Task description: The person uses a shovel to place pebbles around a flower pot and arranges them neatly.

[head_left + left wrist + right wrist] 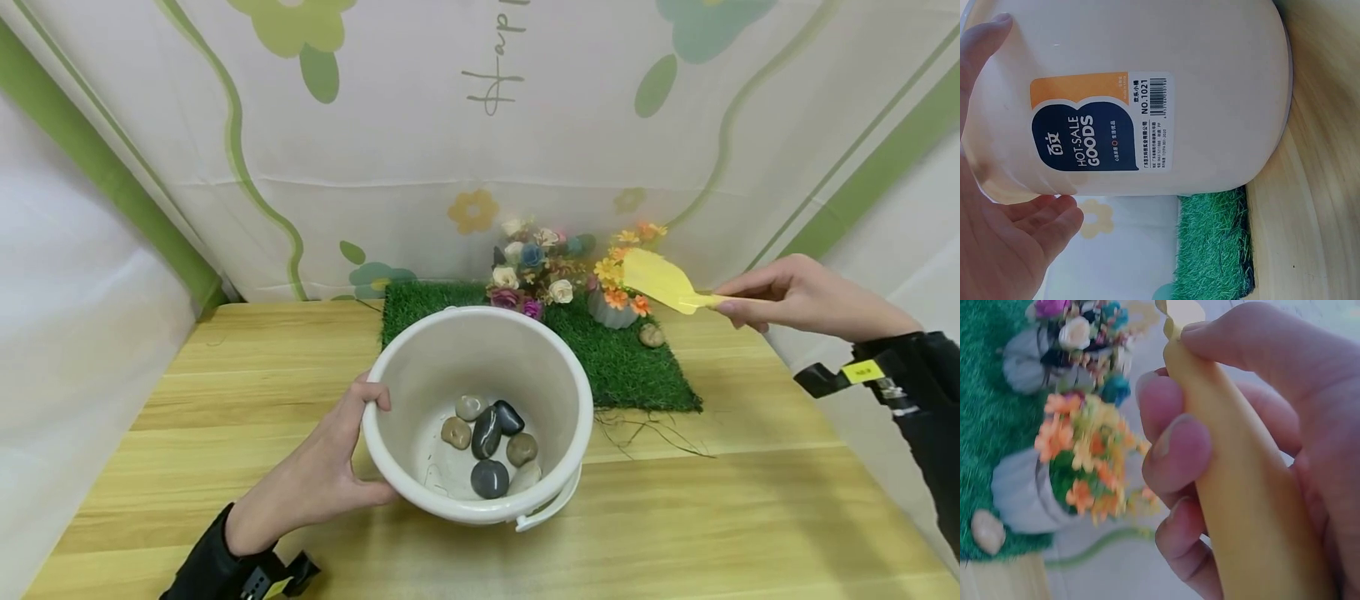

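My left hand (341, 458) grips the rim of a white bucket (397, 358) on the wooden table, fingers over the edge and thumb along the outer wall. Inside the bucket lie several smooth stones, among them a long black stone (486, 433) and a round dark grey stone (490, 479). A printed label (1102, 125) shows on its side in the left wrist view. Off to the right, my right hand (810, 296) holds a yellow toy shovel (663, 279) by its handle (1241, 481), raised in the air, with its blade in front of the orange flowers.
Behind the bucket a mat of artificial grass (637, 367) carries a pot of orange flowers (613, 310), a bunch of mixed flowers (528, 267) and a tan stone (652, 335). Thin dry strands (660, 429) lie by the mat's front edge. A patterned cloth (420, 125) hangs at the back.
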